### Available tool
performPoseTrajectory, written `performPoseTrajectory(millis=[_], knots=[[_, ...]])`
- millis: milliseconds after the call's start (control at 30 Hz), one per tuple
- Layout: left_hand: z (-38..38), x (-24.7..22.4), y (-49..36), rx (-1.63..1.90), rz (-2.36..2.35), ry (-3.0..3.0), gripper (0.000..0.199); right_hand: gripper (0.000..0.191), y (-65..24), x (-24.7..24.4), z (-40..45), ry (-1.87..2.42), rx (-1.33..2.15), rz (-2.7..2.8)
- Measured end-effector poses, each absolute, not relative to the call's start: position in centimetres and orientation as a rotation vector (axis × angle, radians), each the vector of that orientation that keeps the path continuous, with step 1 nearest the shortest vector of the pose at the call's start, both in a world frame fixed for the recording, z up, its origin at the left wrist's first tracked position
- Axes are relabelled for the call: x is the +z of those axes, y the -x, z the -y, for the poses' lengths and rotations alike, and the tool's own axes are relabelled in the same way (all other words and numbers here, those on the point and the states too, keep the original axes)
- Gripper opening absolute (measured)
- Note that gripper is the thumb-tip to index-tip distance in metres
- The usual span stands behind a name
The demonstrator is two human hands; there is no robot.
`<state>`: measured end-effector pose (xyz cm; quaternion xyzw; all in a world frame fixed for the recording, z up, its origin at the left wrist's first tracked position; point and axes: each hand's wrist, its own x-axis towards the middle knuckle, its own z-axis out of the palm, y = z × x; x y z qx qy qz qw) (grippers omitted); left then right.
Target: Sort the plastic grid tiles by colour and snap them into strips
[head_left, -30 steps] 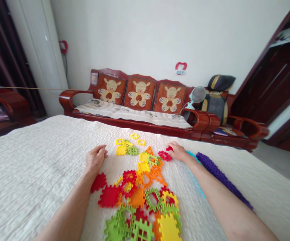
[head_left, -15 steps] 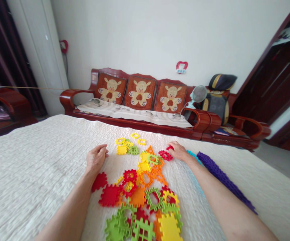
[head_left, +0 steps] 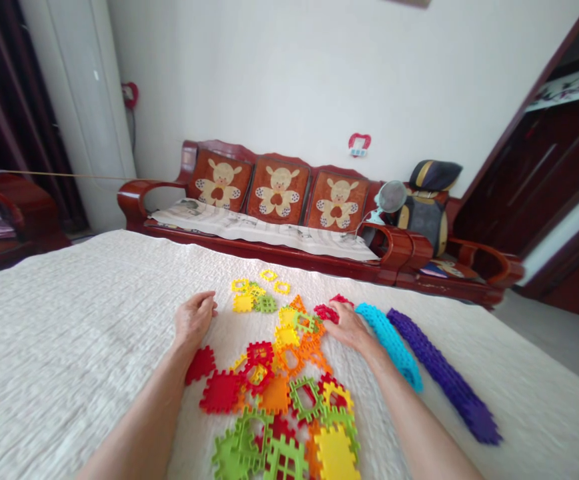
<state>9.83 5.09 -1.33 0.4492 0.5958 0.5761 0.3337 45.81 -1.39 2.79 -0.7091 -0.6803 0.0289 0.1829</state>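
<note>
My right hand (head_left: 345,325) lies low over the far right of the puzzle-edged plastic tiles, its fingers apart and reaching to a red frame tile (head_left: 325,313). Just beyond the fingertips is another red tile (head_left: 341,300), partly hidden by the hand. Orange tiles (head_left: 311,345) and a green window tile (head_left: 305,323) lie close to the thumb. On the left, my left hand (head_left: 194,318) rests on the white quilted cloth (head_left: 94,347) with curled fingers and nothing visible in them. Nearest to that wrist is a solid red tile (head_left: 201,365).
A turquoise row of tiles (head_left: 392,347) and a purple row (head_left: 444,373) lie right of my right arm. Yellow and green tiles (head_left: 243,303) form a small far group. Mixed tiles (head_left: 337,453) pile up between my forearms. Behind stands a wooden sofa (head_left: 169,190) with cushions.
My right hand has moved left and nearer, off one red tile and over to the neighbouring red frame tile. The turquoise row now shows more fully. My left hand stays in place.
</note>
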Motion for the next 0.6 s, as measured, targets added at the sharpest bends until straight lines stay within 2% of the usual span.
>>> performPoseTrajectory(millis=[200,333,500,600], knots=[[-4.6,-0.4,-10.2,1.481,-1.577,-1.184,0.043,0.048,-46.2,1.2,1.3,1.903,0.046,1.855],[-4.6,-0.6,-10.1,1.463,-1.596,-1.213,0.043,0.048,-46.6,1.2,2.1,1.727,0.158,1.857],[-5.0,-1.2,-9.7,1.443,-1.652,-1.265,0.041,0.036,-47.7,1.6,3.3,1.623,0.251,1.849],[-5.0,-1.2,-9.7,1.418,-1.667,-1.277,0.04,0.039,-48.1,1.7,3.4,1.624,0.261,1.856]])
